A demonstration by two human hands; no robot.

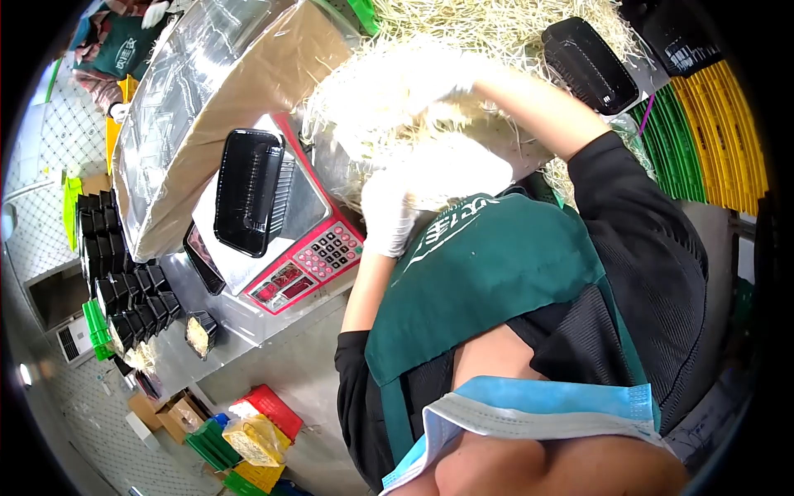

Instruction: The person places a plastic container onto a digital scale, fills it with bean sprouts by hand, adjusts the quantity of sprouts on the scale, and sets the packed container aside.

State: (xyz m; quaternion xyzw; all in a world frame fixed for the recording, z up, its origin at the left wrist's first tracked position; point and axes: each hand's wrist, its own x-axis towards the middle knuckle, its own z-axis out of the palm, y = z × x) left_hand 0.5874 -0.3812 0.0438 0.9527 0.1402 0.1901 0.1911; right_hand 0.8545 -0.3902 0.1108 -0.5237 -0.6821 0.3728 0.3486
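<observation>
My left hand (389, 217), in a white glove, is at the near edge of a pile of pale sprouts (496, 29); glare washes out its fingers. Reaching in from the right, my gloved right hand (451, 78) is among the sprouts, its fingers hidden by glare and strands. What either hand holds cannot be made out. Left of them, an empty black tray (248, 192) lies on a red and silver scale (329, 252). Another black tray (591, 66) rests at the pile's right side.
A plastic-covered box (285, 62) stands behind the scale. Stacked black trays (136, 306) and a small filled tray (200, 334) are at left. Green (674, 145) and yellow crates (724, 136) are at right. Another person (124, 50) is at upper left. Boxes and crates (256, 438) are below.
</observation>
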